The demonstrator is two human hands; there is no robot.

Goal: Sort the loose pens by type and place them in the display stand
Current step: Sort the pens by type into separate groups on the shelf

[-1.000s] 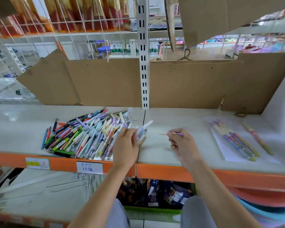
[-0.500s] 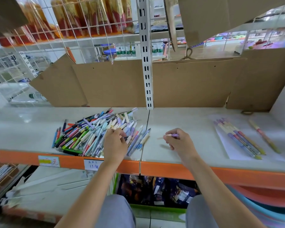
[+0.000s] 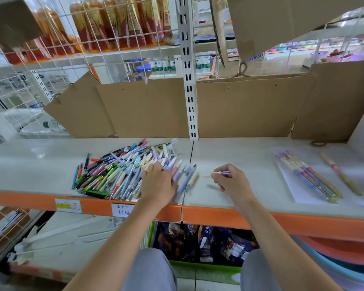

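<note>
A heap of loose pens [image 3: 116,171] in many colours lies on the white shelf [image 3: 240,156], left of its seam. My left hand [image 3: 159,183] rests on the heap's right side with its fingertips among pale pens; whether it grips one is hidden. My right hand [image 3: 231,181] hovers just right of the seam and pinches a thin pen with a purple end [image 3: 225,172]. Several purple and cream pens [image 3: 309,175] lie side by side on a white sheet [image 3: 292,185] at the right. One more pen [image 3: 340,174] lies alone beside them.
Brown cardboard panels [image 3: 250,106] stand along the back of the shelf, split by a white slotted upright [image 3: 188,80]. The shelf front is an orange rail [image 3: 219,217] with paper price tags [image 3: 122,210]. Packaged goods sit on the lower level below.
My left hand slid from the heap's right edge further in among the pens. My right hand stays near the seam with its pen. The camera view shifted left.
</note>
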